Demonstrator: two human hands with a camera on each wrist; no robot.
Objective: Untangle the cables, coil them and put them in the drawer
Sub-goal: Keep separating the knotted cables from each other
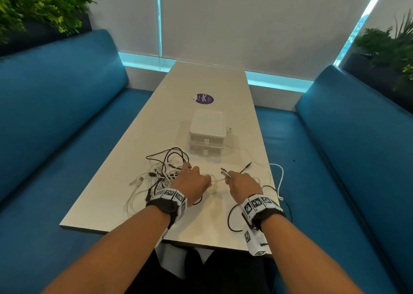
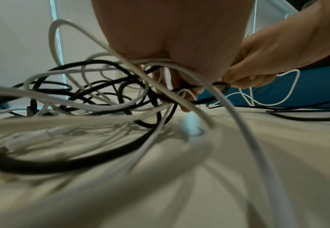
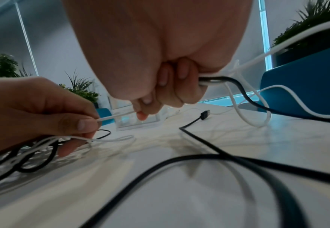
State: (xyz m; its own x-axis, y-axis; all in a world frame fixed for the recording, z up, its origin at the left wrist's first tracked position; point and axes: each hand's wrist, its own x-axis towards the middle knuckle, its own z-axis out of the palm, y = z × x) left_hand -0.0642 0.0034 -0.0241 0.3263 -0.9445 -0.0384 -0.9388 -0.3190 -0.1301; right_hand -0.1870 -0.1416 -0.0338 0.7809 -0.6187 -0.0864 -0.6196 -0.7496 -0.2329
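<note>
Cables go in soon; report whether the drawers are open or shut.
Shut: both fronts of the small white two-drawer plastic box sit flush, knobs in line.

Under and left of my left hand [image 1: 192,182] the tangle of cables [image 1: 163,170] covers the table [image 1: 207,81], so no flat path there. Between my hands a thin white cable [image 3: 117,116] spans the gap. A black cable [image 1: 234,217] loops beside my right hand [image 1: 242,183]. Ahead, the drawer box [image 1: 206,135] blocks the middle; beyond it the tabletop lies open.
</note>
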